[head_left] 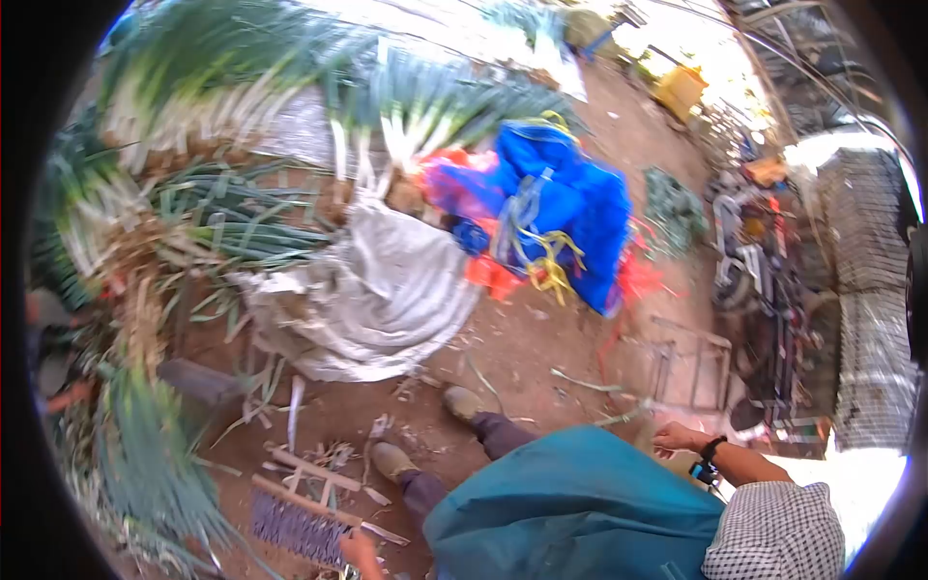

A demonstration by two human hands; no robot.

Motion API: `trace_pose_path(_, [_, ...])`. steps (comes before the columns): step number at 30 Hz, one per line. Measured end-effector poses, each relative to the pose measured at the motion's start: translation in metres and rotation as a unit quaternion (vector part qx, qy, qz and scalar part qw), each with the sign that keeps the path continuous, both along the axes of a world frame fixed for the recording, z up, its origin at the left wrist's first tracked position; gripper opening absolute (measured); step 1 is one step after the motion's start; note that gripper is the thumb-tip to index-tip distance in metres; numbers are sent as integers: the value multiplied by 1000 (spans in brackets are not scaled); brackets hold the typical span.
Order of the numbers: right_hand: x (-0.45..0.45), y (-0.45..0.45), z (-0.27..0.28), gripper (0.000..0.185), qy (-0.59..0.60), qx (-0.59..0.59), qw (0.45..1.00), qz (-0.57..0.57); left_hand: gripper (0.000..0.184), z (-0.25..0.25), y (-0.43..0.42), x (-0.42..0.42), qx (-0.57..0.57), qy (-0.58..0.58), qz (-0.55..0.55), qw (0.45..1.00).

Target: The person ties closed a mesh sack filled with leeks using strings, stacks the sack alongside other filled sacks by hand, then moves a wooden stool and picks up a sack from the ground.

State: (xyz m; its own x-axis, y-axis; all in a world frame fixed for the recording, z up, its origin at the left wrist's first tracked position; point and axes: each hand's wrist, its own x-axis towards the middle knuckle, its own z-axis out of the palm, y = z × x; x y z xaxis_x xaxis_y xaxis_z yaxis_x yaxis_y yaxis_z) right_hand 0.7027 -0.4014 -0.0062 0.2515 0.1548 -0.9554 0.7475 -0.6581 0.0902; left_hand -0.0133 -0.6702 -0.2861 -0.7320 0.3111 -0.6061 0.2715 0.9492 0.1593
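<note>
My left hand (360,553), at the bottom edge, is closed at the corner of a low wooden stool (300,527) with a dark woven seat. Its fingers are partly blurred. My right hand (677,438), with a dark band on the wrist, is held out beside my teal apron (580,503). Its fingers are curled, and nothing shows in them. Past my boots, a pale sack (377,300) lies on the dirt. A blue plastic bag (565,198) with yellow ties lies beyond it, beside red plastic.
Green onions (213,87) are heaped at the upper left, with another bundle (155,454) at the lower left. Green netting (674,211), a metal frame (691,362) and a motorbike (764,280) are on the right. A yellow container (681,92) is farther back.
</note>
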Motion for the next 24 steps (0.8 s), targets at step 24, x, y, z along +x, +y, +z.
trace_pose_path(24, [-129, -96, 16, 24, -73, -19, 995, -67, 47, -46, -24, -157, 55, -80, 255, 962])
